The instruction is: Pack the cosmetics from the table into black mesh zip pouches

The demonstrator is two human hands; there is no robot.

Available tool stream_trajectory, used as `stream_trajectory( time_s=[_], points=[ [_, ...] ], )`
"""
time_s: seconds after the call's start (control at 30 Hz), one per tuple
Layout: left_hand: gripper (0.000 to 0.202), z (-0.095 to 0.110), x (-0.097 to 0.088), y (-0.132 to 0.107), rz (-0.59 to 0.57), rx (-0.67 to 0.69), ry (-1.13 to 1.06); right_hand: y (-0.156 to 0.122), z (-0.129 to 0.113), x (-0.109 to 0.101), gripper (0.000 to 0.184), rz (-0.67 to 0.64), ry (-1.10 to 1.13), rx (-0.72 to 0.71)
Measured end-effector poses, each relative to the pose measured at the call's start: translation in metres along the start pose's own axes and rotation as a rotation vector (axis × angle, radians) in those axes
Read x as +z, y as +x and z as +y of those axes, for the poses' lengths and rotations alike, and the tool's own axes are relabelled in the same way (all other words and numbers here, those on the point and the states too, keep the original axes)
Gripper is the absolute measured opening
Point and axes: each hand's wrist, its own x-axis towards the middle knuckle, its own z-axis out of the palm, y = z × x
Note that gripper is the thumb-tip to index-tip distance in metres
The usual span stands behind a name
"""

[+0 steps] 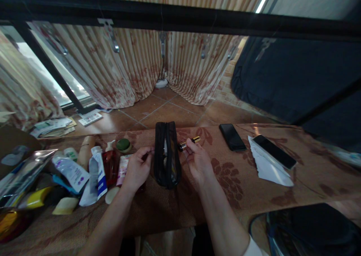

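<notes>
A black zippered pouch (158,154) with see-through mesh panels stands in front of me, its zip open along the top and some small items showing inside. My left hand (138,168) is closed at the pouch's left side, fingertips pinching its edge. On the other side, my right hand (198,160) grips a small black-and-gold cosmetic tube (184,145) between thumb and fingers, close to the pouch's right wall. The exact kind of tube is too small to tell.
To the left lie squeeze tubes (73,172), a red pump bottle (111,167), a green-lidded jar (123,144) and a soap bar (65,206). Two phones (232,137) and folded white paper (267,169) are on the right. A dark bag (313,227) sits lower right.
</notes>
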Motion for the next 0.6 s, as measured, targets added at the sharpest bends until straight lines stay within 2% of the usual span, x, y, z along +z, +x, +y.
stream_trajectory(
  time_s=[0.17,0.6],
  points=[
    [0.029,-0.0006,0.0008,-0.0003,0.001,-0.003,0.006,-0.001,-0.0001,0.0014,0.018,0.036,-0.006,-0.005],
    [0.025,0.0002,0.0008,-0.0003,0.001,-0.001,-0.027,-0.0073,-0.0031,0.003,0.031,-0.032,-0.116,0.027]
  ],
)
